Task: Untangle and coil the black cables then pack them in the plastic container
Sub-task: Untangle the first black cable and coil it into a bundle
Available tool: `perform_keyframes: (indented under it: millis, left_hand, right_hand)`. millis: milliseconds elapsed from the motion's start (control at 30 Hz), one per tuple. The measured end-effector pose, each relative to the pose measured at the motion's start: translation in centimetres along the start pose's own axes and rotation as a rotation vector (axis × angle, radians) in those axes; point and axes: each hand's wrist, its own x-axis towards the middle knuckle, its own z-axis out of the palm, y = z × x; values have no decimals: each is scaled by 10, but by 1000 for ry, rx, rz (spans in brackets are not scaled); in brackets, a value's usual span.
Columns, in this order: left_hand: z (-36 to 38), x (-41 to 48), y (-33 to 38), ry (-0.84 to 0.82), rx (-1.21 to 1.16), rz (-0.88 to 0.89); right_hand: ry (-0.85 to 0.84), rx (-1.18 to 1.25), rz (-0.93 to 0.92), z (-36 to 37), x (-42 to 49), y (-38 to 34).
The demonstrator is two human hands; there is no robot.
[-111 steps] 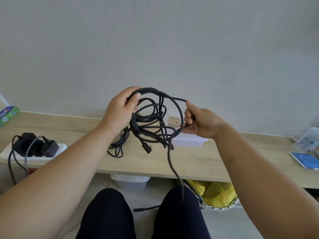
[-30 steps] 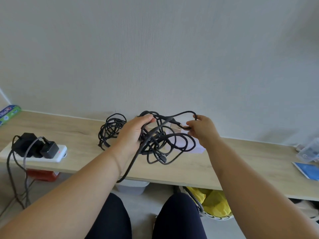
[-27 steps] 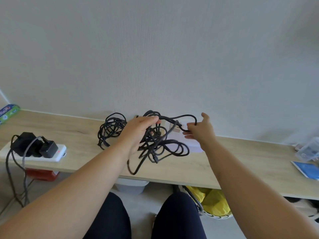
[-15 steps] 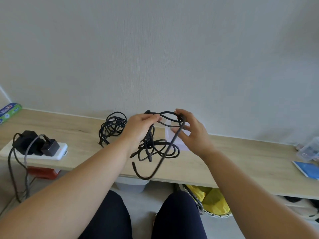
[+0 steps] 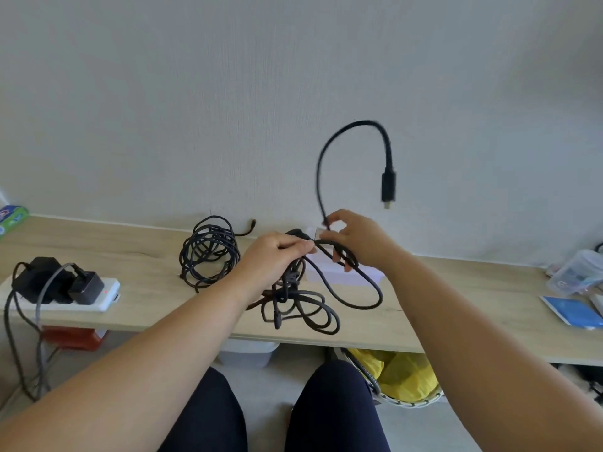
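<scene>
My left hand (image 5: 272, 259) grips a tangled bundle of black cable (image 5: 303, 305) just above the wooden shelf (image 5: 456, 308). My right hand (image 5: 354, 238) pinches one strand of that cable, and its free end arcs up over the hand with the plug (image 5: 388, 185) hanging in the air against the wall. A second black cable (image 5: 208, 251) lies loosely coiled on the shelf to the left. The clear plastic container (image 5: 342, 275) sits on the shelf behind my hands and is mostly hidden by them.
A white power strip (image 5: 98, 296) with black adapters sits at the shelf's left end, its leads hanging to the floor. A small clear box (image 5: 576, 275) and a blue packet (image 5: 569, 311) lie at the right. Under the shelf stand a basket with yellow bags (image 5: 404, 380) and a white tub (image 5: 248, 352).
My right hand has pulled a cable end free of the tangle and flicked it up, so the plug now swings high by the wall. The bundle has sunk lower onto the shelf.
</scene>
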Motion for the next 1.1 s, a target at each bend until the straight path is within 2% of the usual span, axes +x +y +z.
perform_keyframes:
  millis: [67,133,200,300,333,400,467,533,700,800,867,933,1033,1100]
  left_hand:
    - [3,0,-1,19,-20,-27]
    - [6,0,0,48,-6,-27]
    - [6,2,0,102,23,-14]
    - [5,4,0,175,103,33]
    - [6,4,1,200,138,46]
    - [8,3,-1,234,173,87]
    - [7,1,-4,224,179,97]
    - [5,0,-6,191,162,56]
    - [-6,-10,1,61,1,-32]
    - [-10,-7,-1,85,-97,-77]
    - [-12,-6,-2,175,-155,-123]
    - [-14,-5,-2,222,-94,-146]
    - [-13,-2,-2,189,32,-88]
    - [-10,-1,0,150,72,-74]
  right_hand:
    - [-160,-134,-29,-1,-3,-1]
    - [-216,-113,-74,0,-7,-1]
    - [-189,33,-63,0,-12,1]
    - [-259,296,17,-3,-20,-1]
    - [-269,259,-13,-2,-20,0]
    - [-222,18,-103,1,-17,5]
    - [-164,-230,-140,6,-11,8]
    - [-143,-349,-158,10,-8,11]
    - [-264,-366,-154,3,-13,9]
    - [-309,-379,-177,-1,-16,6]
    - [-229,-288,-195,-3,-15,7]
    - [-58,-177,-205,-3,-13,8]
    - [274,-172,-177,0,-10,8]
    - [357,-133,-116,4,-10,2]
